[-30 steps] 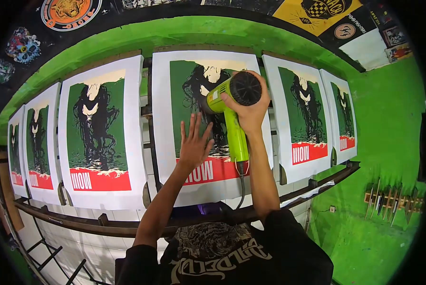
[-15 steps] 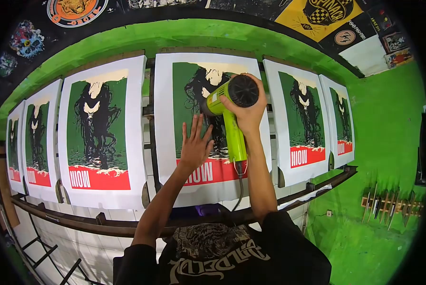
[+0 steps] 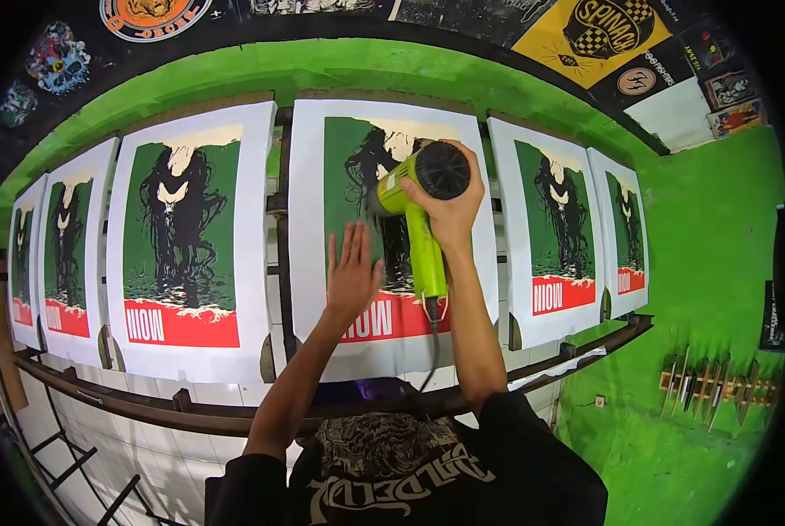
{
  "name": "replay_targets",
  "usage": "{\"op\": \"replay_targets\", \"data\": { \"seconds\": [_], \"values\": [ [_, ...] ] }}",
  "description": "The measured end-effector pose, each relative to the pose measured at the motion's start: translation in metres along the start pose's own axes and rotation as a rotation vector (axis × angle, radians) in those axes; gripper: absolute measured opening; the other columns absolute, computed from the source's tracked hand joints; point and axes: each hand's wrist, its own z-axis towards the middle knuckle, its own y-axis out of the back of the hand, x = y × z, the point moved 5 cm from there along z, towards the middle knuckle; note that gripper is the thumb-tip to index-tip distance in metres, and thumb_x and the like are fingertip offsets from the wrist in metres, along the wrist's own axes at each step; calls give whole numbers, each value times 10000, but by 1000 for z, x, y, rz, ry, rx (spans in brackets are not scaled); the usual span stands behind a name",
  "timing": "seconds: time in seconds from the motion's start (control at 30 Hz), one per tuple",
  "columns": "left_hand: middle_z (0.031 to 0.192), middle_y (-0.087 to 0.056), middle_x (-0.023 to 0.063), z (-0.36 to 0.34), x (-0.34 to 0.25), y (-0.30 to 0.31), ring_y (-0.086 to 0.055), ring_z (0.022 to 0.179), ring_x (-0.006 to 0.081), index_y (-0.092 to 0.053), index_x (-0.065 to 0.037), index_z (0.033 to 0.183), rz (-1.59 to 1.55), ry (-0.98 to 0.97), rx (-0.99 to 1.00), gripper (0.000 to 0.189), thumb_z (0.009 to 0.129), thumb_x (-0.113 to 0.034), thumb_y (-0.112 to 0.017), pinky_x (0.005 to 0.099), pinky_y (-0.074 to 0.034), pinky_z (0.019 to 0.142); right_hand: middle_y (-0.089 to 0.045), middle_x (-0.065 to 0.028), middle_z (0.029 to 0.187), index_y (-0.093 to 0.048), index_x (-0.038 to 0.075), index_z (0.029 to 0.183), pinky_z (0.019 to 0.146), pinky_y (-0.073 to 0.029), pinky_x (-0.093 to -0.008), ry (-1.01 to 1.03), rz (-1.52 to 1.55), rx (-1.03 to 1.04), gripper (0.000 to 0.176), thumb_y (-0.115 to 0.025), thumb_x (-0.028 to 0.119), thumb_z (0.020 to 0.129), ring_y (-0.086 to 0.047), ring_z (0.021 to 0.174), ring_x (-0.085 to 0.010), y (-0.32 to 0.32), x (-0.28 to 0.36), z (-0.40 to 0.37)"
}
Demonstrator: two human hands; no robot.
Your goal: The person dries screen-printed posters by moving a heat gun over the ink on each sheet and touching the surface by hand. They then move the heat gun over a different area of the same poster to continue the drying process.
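Note:
My right hand [image 3: 456, 203] is wrapped round a lime-green heat gun [image 3: 424, 245] with a black round back, its nozzle pointing left and down at the middle print. That print [image 3: 310, 263] is white fabric on a board, with a green, black, cream and red design. Fingers stretched out, my left hand [image 3: 354, 273] lies over the green and red lower part of the design, left of the heat gun. A dark cord [image 3: 435, 351] hangs from the heat gun's handle. Part of the design is hidden behind both hands and the tool.
Similar prints stand on both sides, such as one on the left [image 3: 261, 210] and one on the right [image 3: 504, 219]. A dark metal rail [image 3: 226, 422] runs along their near edge. Several tools hang on a rack [image 3: 717, 386] on the green wall [image 3: 699, 245].
My left hand has shifted slightly left and down over the print, its fingers closer together. The heat gun has moved slightly left in my right hand.

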Motion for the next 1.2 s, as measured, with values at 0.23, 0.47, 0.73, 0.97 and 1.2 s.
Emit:
{"op": "replay_targets", "data": {
  "seconds": [0.23,0.47,0.73,0.97,1.2],
  "values": [
    [1634,-379,157,-16,14,4,-268,1556,328,-417,-4,1540,106,13,-17,608,1032,-313,-540,606,-116,1273,-674,-79,1103,-599,8,1239,922,-554,-328,40,-39,17,689,-949,48,647,-673,992,-170,0,26,-5],
    [1632,-388,137,-22,18,9,-266,1558,316,-462,-95,1537,146,-6,5,561,1029,-313,-556,618,-111,1271,-679,-84,1104,-598,13,1241,927,-552,-325,-3,-101,-46,686,-949,54,653,-677,999,-168,10,33,-25],
    [1654,-368,130,-35,26,14,-232,1577,308,-543,-214,1505,118,-58,101,473,1039,-291,-560,596,-85,1278,-692,-88,1094,-599,11,1237,926,-550,-325,87,-270,-100,682,-951,58,654,-680,997,-173,12,41,-32],
    [1569,-488,162,-36,27,19,-314,1546,314,-615,-188,1439,143,-145,11,435,1023,-313,-582,579,-118,1279,-678,-86,1077,-599,14,1226,922,-545,-324,29,-219,-137,673,-954,65,656,-672,987,-177,22,26,-32],
    [1606,-433,174,-39,28,19,-298,1551,317,-603,-175,1446,165,-183,41,447,1023,-318,-584,573,-123,1281,-685,-79,1082,-599,23,1222,926,-549,-321,-2,-149,-153,677,-956,60,649,-677,997,-175,29,22,-41]
  ]
}}
